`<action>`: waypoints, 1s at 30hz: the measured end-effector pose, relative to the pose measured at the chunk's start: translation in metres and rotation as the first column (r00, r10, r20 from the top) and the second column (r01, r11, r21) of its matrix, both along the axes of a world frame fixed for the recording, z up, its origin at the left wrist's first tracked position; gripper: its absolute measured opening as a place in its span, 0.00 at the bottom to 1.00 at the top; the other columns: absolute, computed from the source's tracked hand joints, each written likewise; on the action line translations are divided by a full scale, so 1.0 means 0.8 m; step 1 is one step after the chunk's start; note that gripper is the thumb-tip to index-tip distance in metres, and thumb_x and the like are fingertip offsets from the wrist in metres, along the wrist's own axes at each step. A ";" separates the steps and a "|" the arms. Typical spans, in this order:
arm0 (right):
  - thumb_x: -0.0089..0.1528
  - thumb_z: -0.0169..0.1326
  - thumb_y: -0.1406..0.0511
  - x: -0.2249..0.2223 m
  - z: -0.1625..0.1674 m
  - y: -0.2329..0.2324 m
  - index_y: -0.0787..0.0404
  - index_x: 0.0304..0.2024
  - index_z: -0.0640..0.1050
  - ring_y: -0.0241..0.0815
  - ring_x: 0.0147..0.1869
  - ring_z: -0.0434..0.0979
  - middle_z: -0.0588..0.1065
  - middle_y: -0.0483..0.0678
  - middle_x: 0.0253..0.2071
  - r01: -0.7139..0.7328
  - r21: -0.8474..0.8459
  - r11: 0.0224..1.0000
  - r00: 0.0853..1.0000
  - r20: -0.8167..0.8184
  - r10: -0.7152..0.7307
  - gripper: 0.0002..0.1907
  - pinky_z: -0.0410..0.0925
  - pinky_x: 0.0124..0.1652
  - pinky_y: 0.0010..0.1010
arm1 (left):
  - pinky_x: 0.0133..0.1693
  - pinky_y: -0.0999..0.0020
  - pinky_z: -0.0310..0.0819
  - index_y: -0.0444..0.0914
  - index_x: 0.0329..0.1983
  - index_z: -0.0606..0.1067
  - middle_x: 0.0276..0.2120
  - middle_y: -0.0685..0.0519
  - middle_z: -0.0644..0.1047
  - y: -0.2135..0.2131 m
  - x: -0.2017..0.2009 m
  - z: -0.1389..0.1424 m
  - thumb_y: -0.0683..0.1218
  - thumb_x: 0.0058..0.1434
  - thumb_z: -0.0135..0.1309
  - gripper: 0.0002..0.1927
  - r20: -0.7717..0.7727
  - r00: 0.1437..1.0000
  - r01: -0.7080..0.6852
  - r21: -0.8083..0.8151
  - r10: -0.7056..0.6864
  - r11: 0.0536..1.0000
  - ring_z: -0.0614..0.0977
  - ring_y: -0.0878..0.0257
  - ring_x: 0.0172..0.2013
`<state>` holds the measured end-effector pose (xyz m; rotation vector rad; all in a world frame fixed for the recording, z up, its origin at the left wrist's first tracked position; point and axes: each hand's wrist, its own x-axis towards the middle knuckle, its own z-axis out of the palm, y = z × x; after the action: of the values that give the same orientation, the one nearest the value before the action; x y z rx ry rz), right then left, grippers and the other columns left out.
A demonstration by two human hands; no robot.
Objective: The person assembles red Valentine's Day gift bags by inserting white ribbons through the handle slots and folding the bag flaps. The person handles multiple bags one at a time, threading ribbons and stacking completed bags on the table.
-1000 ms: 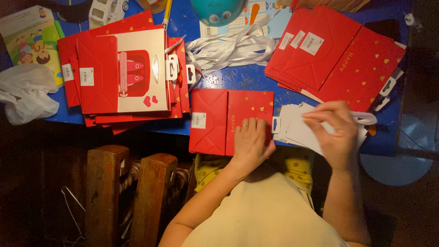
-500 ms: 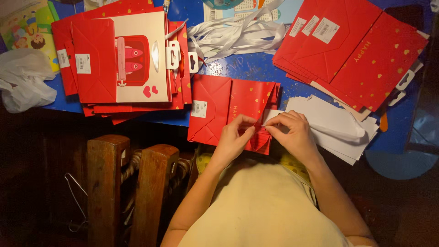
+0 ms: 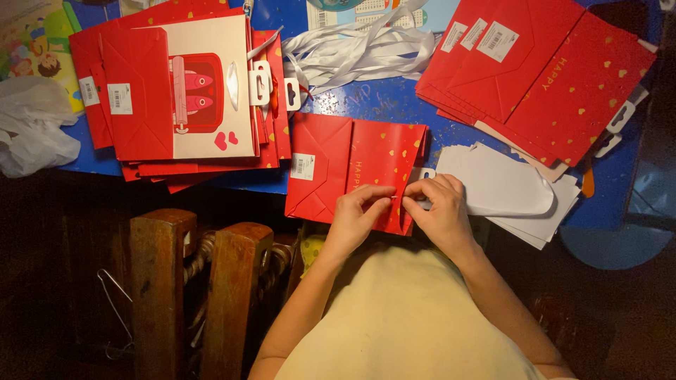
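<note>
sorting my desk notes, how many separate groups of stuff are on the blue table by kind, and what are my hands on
red gift bag under both hands: 1
stacks of red gift bags, left and right: 2
white ribbon bundle: 1
white paper pile: 1
white plastic bag: 1
Total: 6
The left hand and right hand pinch the bag's edge.

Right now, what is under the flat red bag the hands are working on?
The red bag lies on the blue table, its near end past the table edge. Both hands, left and right, cover that end. Anything beneath the bag is hidden.
</note>
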<state>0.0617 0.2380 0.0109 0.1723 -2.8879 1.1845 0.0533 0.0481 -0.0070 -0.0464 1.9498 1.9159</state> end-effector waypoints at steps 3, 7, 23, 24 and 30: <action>0.55 0.64 0.67 0.004 -0.006 0.002 0.59 0.33 0.79 0.43 0.41 0.74 0.77 0.43 0.30 -0.017 -0.018 1.000 1.000 -0.013 0.017 0.06 0.60 0.60 0.40 | 0.40 0.71 0.79 0.31 0.44 0.82 0.36 0.49 0.83 0.004 0.001 0.004 0.40 0.63 0.61 0.09 -0.050 0.999 -0.014 -0.103 0.009 0.995 0.85 0.65 0.36; 0.59 0.62 0.65 0.006 -0.002 0.008 0.58 0.43 0.75 0.42 0.47 0.74 0.78 0.41 0.32 0.053 -0.200 0.978 0.994 0.106 -0.033 0.11 0.61 0.57 0.36 | 0.40 0.72 0.80 0.31 0.41 0.81 0.35 0.49 0.84 0.007 0.000 0.011 0.41 0.63 0.61 0.07 -0.101 0.994 -0.044 -0.097 0.034 0.994 0.85 0.66 0.35; 0.61 0.55 0.69 -0.003 0.014 -0.001 0.59 0.43 0.81 0.45 0.45 0.74 0.74 0.47 0.35 -0.051 0.038 0.998 0.999 0.003 0.051 0.08 0.60 0.57 0.38 | 0.50 0.61 0.83 0.34 0.47 0.70 0.46 0.40 0.82 -0.063 -0.048 -0.006 0.42 0.72 0.50 0.06 0.119 0.893 -0.438 0.453 0.434 0.776 0.86 0.53 0.48; 0.62 0.55 0.69 -0.003 0.014 -0.001 0.58 0.43 0.81 0.45 0.45 0.74 0.75 0.46 0.35 -0.047 0.041 0.998 0.999 0.013 0.046 0.08 0.60 0.57 0.38 | 0.50 0.60 0.83 0.33 0.48 0.71 0.47 0.40 0.81 -0.065 -0.052 -0.008 0.42 0.73 0.50 0.07 0.141 0.885 -0.452 0.481 0.443 0.751 0.85 0.51 0.48; 0.61 0.55 0.70 0.000 0.016 0.005 0.55 0.44 0.83 0.44 0.43 0.73 0.71 0.46 0.30 -0.080 -0.022 0.997 0.996 0.048 0.081 0.11 0.61 0.57 0.37 | 0.50 0.62 0.81 0.37 0.47 0.72 0.44 0.46 0.81 -0.048 -0.067 -0.019 0.43 0.69 0.53 0.07 0.438 0.825 -0.565 0.622 0.357 0.542 0.85 0.54 0.47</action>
<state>0.0615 0.2419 0.0234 0.2648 -2.9357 1.2474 -0.0005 0.0096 -0.0224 -0.6201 0.8986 2.7502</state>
